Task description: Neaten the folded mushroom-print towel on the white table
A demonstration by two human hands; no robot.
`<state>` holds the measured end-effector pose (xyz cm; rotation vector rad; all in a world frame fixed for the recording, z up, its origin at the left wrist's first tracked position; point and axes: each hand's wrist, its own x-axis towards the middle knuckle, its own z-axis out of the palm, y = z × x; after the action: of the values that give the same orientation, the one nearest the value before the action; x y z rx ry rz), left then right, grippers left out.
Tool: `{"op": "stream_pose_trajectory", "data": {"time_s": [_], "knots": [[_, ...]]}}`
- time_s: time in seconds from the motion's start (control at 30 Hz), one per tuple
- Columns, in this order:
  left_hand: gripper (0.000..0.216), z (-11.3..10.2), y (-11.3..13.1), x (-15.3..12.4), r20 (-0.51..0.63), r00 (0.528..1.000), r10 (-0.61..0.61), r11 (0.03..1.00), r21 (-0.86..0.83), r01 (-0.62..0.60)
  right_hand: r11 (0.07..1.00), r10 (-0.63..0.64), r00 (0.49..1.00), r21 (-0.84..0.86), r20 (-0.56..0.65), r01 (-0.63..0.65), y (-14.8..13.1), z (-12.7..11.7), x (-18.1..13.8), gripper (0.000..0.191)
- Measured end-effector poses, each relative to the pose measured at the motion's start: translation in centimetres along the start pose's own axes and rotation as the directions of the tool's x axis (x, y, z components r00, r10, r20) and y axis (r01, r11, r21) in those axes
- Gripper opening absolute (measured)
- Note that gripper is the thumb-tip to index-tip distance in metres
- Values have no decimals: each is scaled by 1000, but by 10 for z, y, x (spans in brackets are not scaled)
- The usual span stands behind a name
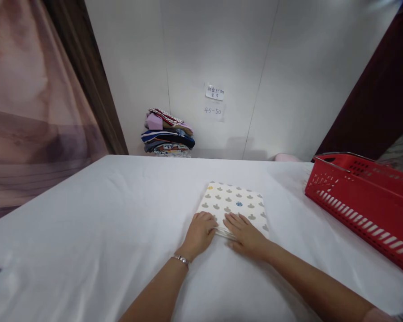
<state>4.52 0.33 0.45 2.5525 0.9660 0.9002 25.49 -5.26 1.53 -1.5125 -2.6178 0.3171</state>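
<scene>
A folded white cloth [235, 200] with grey mushroom-like shapes, one blue mark and a yellow one lies flat on the white-covered table. Its layered near edge faces me. My left hand [200, 230], with a metal bracelet at the wrist, is at the cloth's near left corner, its fingers curled over the edge and partly hidden. On the near right part rests my right hand [246, 236], its fingers stretched out on top of the cloth.
A red plastic basket [359, 201] with slotted sides and metal handles stands on the right. Beyond the table's far edge is a stack of folded fabrics [168, 134] against the wall. Paper notes [214, 103] are on the wall. A pinkish curtain [36, 103] hangs at the left.
</scene>
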Motion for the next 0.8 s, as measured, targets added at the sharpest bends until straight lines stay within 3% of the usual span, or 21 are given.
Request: {"op": "stream_pose_trajectory", "data": {"time_s": [0.13, 0.23, 0.43, 0.53, 0.67, 0.8], "knots": [[17, 0, 0, 0, -8, 1000, -11, 1000, -5, 11, 995, -11, 999, 104, 50, 6, 1, -18, 2, 66], [18, 0, 0, 0, 2, 1000, -17, 1000, -20, 17, 992, 22, 1000, 128, -4, -21, 16, -32, 13, 58], [18, -2, -1, 0, 21, 999, -46, 998, -32, 47, 934, 343, 932, -64, -119, -352, 79, -27, 44, 56], [18, -1, -1, 0, 16, 999, -50, 998, -34, 51, 924, 358, 925, -95, -130, -371, 96, -16, 48, 57], [18, 1, -2, 0, 7, 999, -41, 999, -29, 42, 933, 330, 934, -105, -140, -345, 100, -12, 46, 56], [19, 1, -1, 0, 4, 999, -44, 998, -33, 44, 923, 372, 923, -64, -97, -379, 95, -22, 50, 57]]}}
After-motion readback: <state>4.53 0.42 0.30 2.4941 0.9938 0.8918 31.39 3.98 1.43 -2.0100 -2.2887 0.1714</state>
